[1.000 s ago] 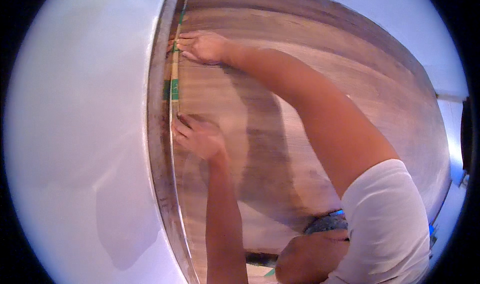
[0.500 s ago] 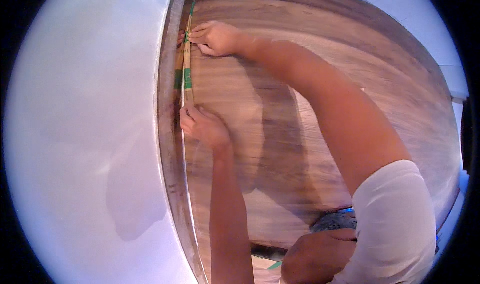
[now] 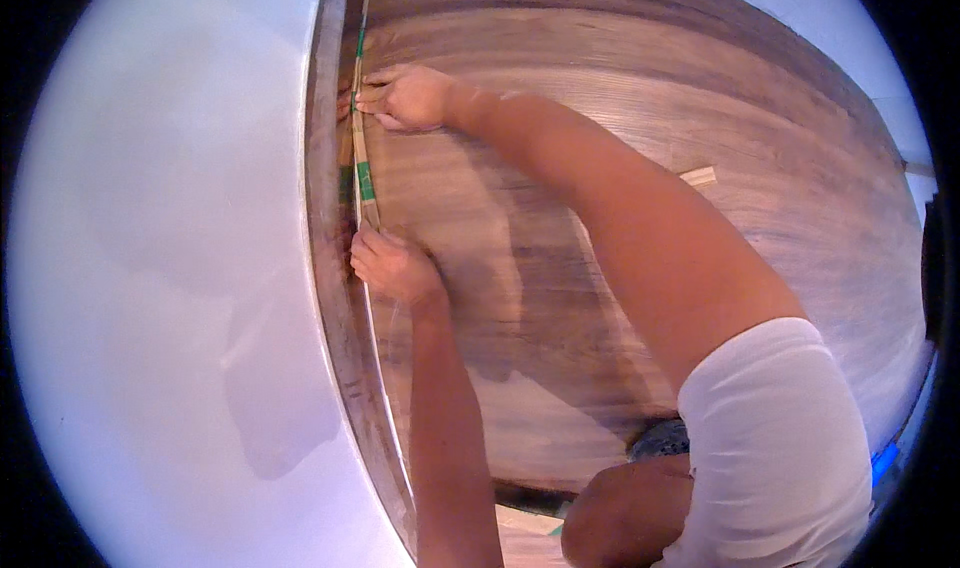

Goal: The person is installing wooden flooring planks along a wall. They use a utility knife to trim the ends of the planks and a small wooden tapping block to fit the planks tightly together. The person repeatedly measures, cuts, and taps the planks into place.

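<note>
My left hand [image 3: 392, 264] grips a long, thin pale strip [image 3: 369, 196] banded with green tape, near the foot of the white wall [image 3: 180, 248]. My right hand [image 3: 410, 98] has its fingers pinched on the same strip farther up. The strip runs along a narrow greyish border [image 3: 330, 268] between the wall and the brown wood-look floor [image 3: 560, 58]. A white line [image 3: 378, 368] continues below my left hand. My fingertips are partly hidden at the strip.
A short pale wood piece [image 3: 698, 176] lies on the floor beside my right forearm. My bent knee [image 3: 615, 508] and a dark speckled object [image 3: 655, 438] are at the lower edge. A blue object [image 3: 884, 460] shows at the far right.
My left hand's fingers, looser one second ago, have closed around the strip, whose lower part now angles slightly away from the wall. My right hand stays on it; the view has shifted slightly.
</note>
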{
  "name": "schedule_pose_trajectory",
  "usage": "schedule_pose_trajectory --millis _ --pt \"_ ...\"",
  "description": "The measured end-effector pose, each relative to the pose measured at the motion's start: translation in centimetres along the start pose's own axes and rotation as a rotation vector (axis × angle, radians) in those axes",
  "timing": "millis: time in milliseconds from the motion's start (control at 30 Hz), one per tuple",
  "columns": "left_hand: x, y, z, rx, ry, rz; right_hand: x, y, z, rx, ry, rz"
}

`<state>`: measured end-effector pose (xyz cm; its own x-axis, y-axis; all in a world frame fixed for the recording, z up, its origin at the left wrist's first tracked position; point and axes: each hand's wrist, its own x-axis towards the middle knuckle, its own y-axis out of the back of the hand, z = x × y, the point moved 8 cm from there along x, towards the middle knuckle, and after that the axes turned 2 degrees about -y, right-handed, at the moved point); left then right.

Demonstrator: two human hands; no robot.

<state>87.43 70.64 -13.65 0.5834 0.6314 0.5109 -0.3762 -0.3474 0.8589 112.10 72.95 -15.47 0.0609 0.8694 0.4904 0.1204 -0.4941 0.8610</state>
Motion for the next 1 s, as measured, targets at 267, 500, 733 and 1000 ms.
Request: schedule_pose_trajectory --millis 267,500,733,1000 --pt "0.6 0.8 0.5 -0.051 0.007 -0.485 -1.7 3.5 -2.4 0.316 -0.332 0.081" --pt "-5.0 1.4 3.2 -0.275 -0.015 -0.328 -7.2 5.8 2.4 0.312 -0.712 0.31" --pt "-10.2 4.1 1.9 -0.252 0.06 -0.615 -7.9 5.0 3.0 0.236 -0.666 0.366" --pt "-33.1 19.0 -2.1 -0.378 0.413 -0.941 -7.1 6.8 -0.7 0.256 -0.613 0.308"
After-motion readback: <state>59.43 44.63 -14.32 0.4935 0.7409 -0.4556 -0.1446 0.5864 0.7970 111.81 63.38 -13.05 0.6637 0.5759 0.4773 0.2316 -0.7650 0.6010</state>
